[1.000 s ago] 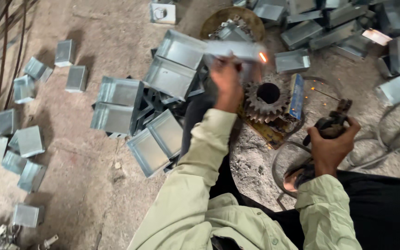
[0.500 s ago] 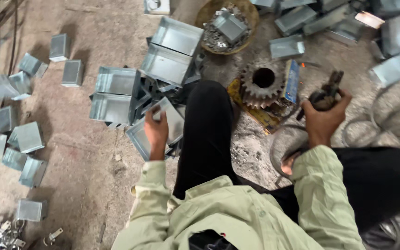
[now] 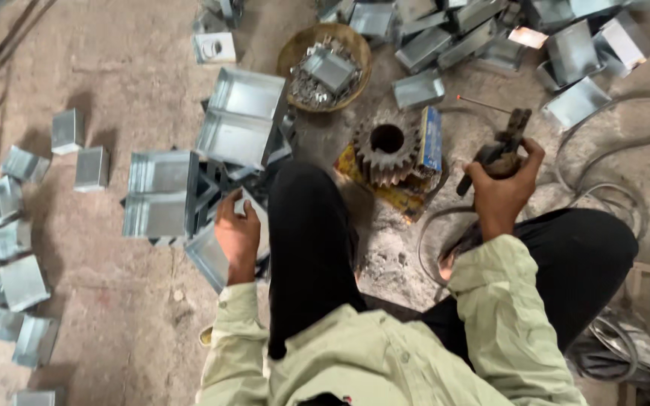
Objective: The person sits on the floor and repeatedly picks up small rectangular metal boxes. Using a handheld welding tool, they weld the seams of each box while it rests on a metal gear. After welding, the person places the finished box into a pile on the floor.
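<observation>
My left hand (image 3: 238,234) rests on a shallow galvanised metal box (image 3: 216,256) lying on the floor beside my left knee, fingers curled over its upper edge. My right hand (image 3: 501,188) is closed around a dark welding electrode holder (image 3: 499,149) with a thin rod (image 3: 483,104) sticking out to the upper left. A large rusty gear (image 3: 386,149) stands on a yellow pad between the two hands, with a blue packet (image 3: 431,138) leaning against it. More open metal boxes (image 3: 246,94) lie stacked just beyond my left hand.
A round bowl (image 3: 304,48) holding small metal pieces and one box sits behind the gear. Several finished boxes are heaped at the top right (image 3: 581,53) and scattered along the left (image 3: 18,282). Grey cables (image 3: 620,195) loop across the floor on the right.
My left hand pulled back from above the gear, where a spark glowed, down to the box by my knee. The right hand with the holder lifted slightly.
</observation>
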